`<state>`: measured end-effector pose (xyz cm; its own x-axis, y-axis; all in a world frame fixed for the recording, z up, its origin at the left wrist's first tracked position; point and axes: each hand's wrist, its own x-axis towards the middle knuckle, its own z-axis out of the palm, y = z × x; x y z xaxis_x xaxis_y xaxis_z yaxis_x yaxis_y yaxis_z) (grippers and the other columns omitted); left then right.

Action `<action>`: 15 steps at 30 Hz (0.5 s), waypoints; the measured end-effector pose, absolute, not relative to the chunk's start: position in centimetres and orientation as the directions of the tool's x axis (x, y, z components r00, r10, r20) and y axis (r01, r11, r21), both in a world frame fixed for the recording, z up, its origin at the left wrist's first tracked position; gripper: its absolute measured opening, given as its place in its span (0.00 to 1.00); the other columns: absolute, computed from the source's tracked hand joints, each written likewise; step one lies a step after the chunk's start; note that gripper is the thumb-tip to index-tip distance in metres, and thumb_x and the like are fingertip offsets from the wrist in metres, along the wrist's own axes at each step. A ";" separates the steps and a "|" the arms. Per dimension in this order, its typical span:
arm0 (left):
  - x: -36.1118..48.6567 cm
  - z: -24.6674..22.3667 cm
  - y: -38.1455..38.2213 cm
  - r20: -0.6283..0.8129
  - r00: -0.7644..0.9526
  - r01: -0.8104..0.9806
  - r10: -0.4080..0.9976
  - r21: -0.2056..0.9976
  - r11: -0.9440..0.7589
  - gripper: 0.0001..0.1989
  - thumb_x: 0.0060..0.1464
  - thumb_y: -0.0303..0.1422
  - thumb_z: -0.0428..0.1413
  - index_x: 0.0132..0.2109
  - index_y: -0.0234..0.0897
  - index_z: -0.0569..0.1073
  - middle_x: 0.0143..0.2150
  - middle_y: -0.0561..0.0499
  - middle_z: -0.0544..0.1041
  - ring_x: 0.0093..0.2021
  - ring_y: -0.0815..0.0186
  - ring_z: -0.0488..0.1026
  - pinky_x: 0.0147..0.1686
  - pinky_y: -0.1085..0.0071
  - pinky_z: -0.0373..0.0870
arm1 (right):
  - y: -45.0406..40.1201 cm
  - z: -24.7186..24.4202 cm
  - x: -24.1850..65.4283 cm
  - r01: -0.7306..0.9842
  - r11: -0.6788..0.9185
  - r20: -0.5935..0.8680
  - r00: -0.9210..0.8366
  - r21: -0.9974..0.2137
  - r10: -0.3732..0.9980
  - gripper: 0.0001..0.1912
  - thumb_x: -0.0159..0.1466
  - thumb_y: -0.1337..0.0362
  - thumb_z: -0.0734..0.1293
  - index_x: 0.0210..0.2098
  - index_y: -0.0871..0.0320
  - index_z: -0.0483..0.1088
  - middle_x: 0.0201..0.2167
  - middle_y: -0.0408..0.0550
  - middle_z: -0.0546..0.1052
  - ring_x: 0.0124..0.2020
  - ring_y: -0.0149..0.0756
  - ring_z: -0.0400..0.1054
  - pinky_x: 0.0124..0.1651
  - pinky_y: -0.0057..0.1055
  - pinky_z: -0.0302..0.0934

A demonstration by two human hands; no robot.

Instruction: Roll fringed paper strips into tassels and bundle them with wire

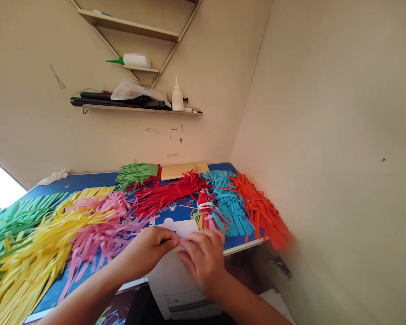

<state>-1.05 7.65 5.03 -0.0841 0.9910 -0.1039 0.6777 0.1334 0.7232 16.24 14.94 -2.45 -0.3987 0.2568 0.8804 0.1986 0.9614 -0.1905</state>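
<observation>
My left hand [153, 246] and my right hand [205, 259] meet at the fingertips over the front edge of the blue table. Both are closed in a pinch, and whatever sits between the fingertips is too small to make out. Under them a white sheet [176, 282] hangs down over the table edge, with a pale piece [186, 225] lying on the tabletop just beyond. Right behind my right hand is a multicoloured tassel of paper strips [208, 212], bound with white string [205, 205].
Fringed paper lies across the blue table [98, 178]: green [37, 205], yellow [47, 243], pink [101, 225], red [169, 194], light blue [232, 203] and orange [264, 210]. Tan envelopes [177, 171] rest against the wall. Above, a shelf [135, 109] holds a white bottle [177, 98].
</observation>
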 end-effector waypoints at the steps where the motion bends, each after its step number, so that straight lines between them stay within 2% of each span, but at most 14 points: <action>1: -1.0 5.1 7.6 -0.128 -0.074 0.658 0.989 0.739 0.145 0.21 0.57 0.46 0.49 0.29 0.37 0.76 0.29 0.53 0.76 0.32 0.66 0.69 0.31 0.73 0.61 | 15.0 -2.3 16.1 0.194 0.962 0.880 -0.399 -0.193 0.257 0.10 0.66 0.62 0.68 0.48 0.48 0.72 0.36 0.43 0.80 0.39 0.39 0.70 0.51 0.42 0.54; 5: -1.2 5.1 7.5 -0.197 -0.062 0.591 0.979 0.783 0.195 0.21 0.55 0.49 0.50 0.30 0.36 0.75 0.28 0.53 0.73 0.30 0.67 0.66 0.28 0.74 0.60 | 15.5 -2.7 15.8 0.168 0.970 0.873 -0.430 -0.174 0.231 0.14 0.66 0.65 0.68 0.49 0.42 0.72 0.36 0.39 0.81 0.40 0.36 0.72 0.55 0.42 0.51; 8: -1.3 4.9 7.5 -0.220 -0.045 0.563 0.974 0.800 0.207 0.22 0.54 0.50 0.50 0.30 0.35 0.75 0.27 0.54 0.72 0.29 0.68 0.65 0.28 0.74 0.60 | 15.4 -2.9 16.2 0.080 0.984 0.867 -0.465 -0.156 0.175 0.17 0.67 0.66 0.66 0.52 0.39 0.71 0.36 0.36 0.81 0.40 0.35 0.73 0.58 0.43 0.51; 11: -0.9 4.9 6.7 -0.215 -0.074 0.594 0.974 0.775 0.216 0.25 0.57 0.52 0.47 0.28 0.36 0.75 0.26 0.53 0.73 0.27 0.68 0.66 0.28 0.74 0.62 | 15.0 -2.4 17.9 -0.022 0.987 0.894 -0.427 -0.161 0.136 0.19 0.68 0.65 0.64 0.56 0.38 0.68 0.33 0.35 0.82 0.35 0.36 0.74 0.60 0.45 0.52; 13: -0.4 5.2 5.6 -0.175 -0.104 0.660 0.979 0.724 0.199 0.28 0.61 0.52 0.43 0.27 0.38 0.75 0.25 0.52 0.75 0.27 0.67 0.70 0.28 0.74 0.65 | 15.2 -2.2 19.6 -0.095 0.951 0.900 -0.363 -0.294 0.242 0.19 0.70 0.61 0.62 0.58 0.36 0.66 0.35 0.37 0.81 0.35 0.39 0.75 0.59 0.47 0.55; 15: 0.1 5.5 4.2 -0.005 -0.149 0.757 0.989 0.643 0.117 0.26 0.61 0.51 0.44 0.27 0.42 0.78 0.27 0.53 0.79 0.27 0.67 0.74 0.28 0.75 0.69 | 15.7 -2.5 21.3 -0.182 0.824 0.812 -0.378 -0.536 0.445 0.26 0.71 0.52 0.59 0.66 0.35 0.53 0.48 0.43 0.79 0.42 0.43 0.76 0.56 0.49 0.61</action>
<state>0.08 4.17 5.49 -0.1487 0.9889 -0.0052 0.7568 0.1172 0.6430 21.26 15.75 -2.51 -0.3778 0.4448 0.8120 -0.1819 0.8243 -0.5362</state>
